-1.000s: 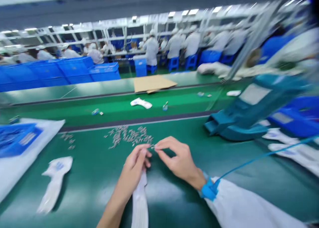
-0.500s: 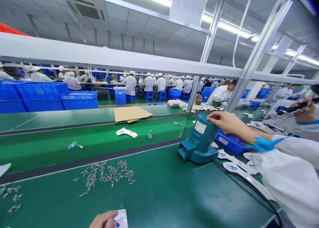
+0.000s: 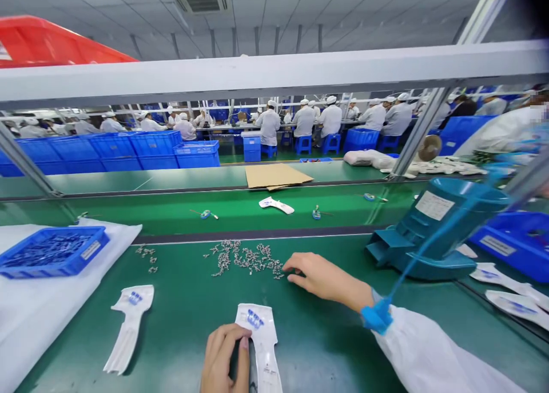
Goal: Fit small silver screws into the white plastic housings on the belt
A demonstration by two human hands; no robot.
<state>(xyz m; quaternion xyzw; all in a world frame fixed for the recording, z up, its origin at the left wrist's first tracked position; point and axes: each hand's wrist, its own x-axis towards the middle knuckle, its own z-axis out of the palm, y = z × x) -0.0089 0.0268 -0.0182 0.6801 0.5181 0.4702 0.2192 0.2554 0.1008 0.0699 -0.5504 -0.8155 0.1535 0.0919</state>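
My left hand (image 3: 225, 358) has its thumb and fingers closed on the edge of a white plastic shell half (image 3: 262, 336), shaped like a handle with a wide head and blue parts inside it. At the right edge of a scattered pile of tiny metal parts (image 3: 240, 257), my right hand (image 3: 315, 274) hovers or rests with its fingers curled and slightly apart; nothing shows between them. A blue wristband (image 3: 377, 316) with a blue cord circles the right wrist. Left of my left hand lies a second white shell half (image 3: 131, 324) on the green bench.
A teal blower (image 3: 437, 227) stands at right beside a blue bin (image 3: 510, 241) and more white shells (image 3: 517, 304). At left, a blue tray (image 3: 51, 250) of small parts sits on white sheeting (image 3: 86, 301). Beyond runs a green belt (image 3: 146, 215) carrying parts; cardboard (image 3: 277, 175) lies behind.
My right hand has left the top of the teal blower and moved left to the metal parts. The view has swung left, bringing the left hand and its shell more fully into sight.
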